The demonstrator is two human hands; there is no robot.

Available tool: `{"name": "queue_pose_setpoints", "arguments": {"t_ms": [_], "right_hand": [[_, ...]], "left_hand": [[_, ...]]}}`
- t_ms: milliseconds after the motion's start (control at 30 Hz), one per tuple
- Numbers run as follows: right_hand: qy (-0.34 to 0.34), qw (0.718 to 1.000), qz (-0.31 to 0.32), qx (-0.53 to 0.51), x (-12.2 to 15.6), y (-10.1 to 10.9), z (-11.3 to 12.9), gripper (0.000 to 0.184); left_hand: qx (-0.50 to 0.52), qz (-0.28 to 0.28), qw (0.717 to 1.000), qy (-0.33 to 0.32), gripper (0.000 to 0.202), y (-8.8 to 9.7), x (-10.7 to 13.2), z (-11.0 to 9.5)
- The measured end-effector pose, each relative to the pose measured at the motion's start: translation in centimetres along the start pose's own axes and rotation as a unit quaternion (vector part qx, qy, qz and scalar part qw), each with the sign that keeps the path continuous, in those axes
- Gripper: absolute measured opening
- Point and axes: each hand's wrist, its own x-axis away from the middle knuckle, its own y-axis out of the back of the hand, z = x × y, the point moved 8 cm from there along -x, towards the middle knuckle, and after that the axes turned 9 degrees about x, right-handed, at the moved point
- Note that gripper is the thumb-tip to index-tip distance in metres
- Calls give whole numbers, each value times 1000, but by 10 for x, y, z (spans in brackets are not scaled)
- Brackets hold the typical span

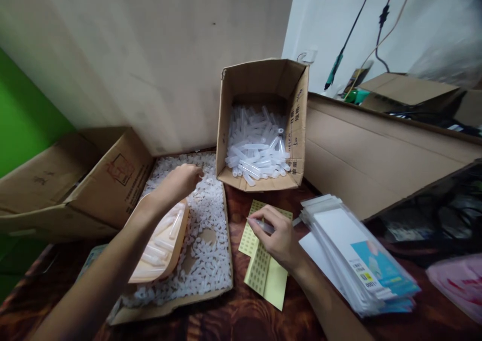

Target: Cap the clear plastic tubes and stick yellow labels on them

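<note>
My left hand (184,180) reaches over a shallow cardboard tray (150,315) of small white plastic caps (205,205). Its fingers are bent together among the caps at the far side; what they pinch is hidden. My right hand (276,235) is closed round a translucent plastic tube (265,226), held over yellow sticker sheets (258,268) printed with rows of small dark ovals. Under my left forearm, a peach-coloured basin (176,258) with several similar tubes (161,245) rests on the caps.
A tilted cardboard box (263,77) full of clear tubes (259,152) faces me at the back. Another open carton (101,190) stands at left. At right lie a stack of packaged cards (350,250), a pink plastic bag (457,283) and a large cardboard panel (361,150).
</note>
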Motion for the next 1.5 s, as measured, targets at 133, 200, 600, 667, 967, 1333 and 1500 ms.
{"name": "queue_pose_setpoints", "arguments": {"t_ms": [133, 200, 600, 667, 967, 1333, 1500], "right_hand": [[3, 1000, 2, 2, 1, 0, 5, 9], [6, 1000, -6, 0, 1, 1, 5, 8], [42, 987, -37, -148, 1, 11, 16, 8], [52, 984, -16, -170, 2, 8, 21, 11], [37, 983, -12, -180, 3, 1, 20, 13], [2, 976, 55, -212, 7, -18, 16, 12], [-121, 961, 101, -226, 16, -35, 4, 12]], "left_hand": [[-28, 37, 999, -20, 6, -39, -33, 3], [-39, 34, 998, -22, 3, -46, -37, 2], [107, -84, 979, -152, 15, -4, 96, -87], [182, -102, 965, -160, 13, -11, 114, -97], [329, -166, 920, -130, 30, -52, 127, -80], [395, -134, 901, -115, 27, -69, 129, -69], [358, -162, 899, -194, 40, -67, 137, -76]]}}
